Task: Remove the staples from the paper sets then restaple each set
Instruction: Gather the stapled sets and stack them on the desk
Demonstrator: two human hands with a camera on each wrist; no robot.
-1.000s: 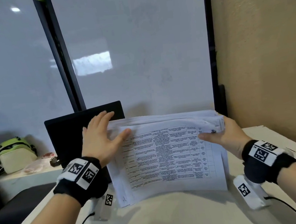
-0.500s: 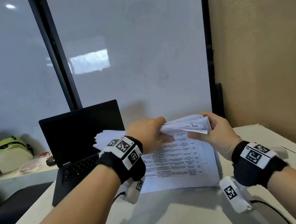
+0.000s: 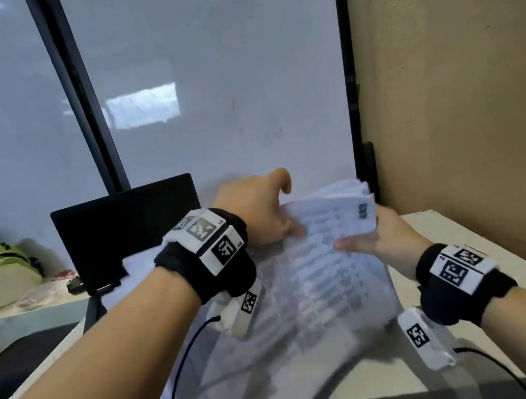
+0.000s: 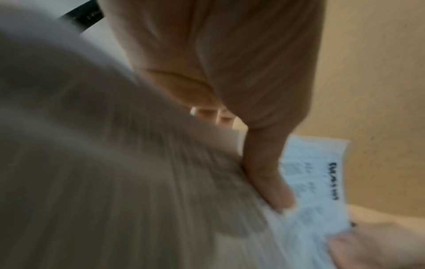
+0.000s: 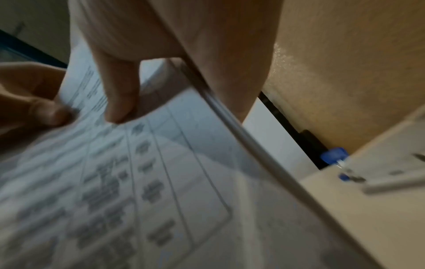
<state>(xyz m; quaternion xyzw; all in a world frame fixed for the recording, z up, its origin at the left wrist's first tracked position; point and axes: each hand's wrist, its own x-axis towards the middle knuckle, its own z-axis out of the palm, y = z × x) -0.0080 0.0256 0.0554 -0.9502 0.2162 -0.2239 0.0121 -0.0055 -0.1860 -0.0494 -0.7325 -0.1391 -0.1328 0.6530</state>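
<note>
A thick stack of printed paper sets [image 3: 318, 275] is held up off the white table [image 3: 480, 237], tilted and blurred by motion. My left hand [image 3: 278, 224] grips its top edge, thumb pressed on the front sheet [image 4: 317, 182] and the other fingers behind it. My right hand [image 3: 367, 239] holds the stack's right edge, thumb [image 5: 119, 94] on the printed table of the top page [image 5: 161, 182], fingers underneath. The left hand's fingers [image 5: 34, 109] show beside that thumb. No staple is visible.
An open black laptop [image 3: 131, 226] stands at the back left. A green bag [image 3: 0, 274] sits on a lower ledge far left. The tan wall [image 3: 460, 106] closes the right side. A blurred blue object [image 5: 333, 156] and a pale tool [image 5: 391, 183] lie near the wall.
The stack lay on the table with a hand at each side. My left hand crossed to its top edge, and both hands have lifted and tilted it off the table.
</note>
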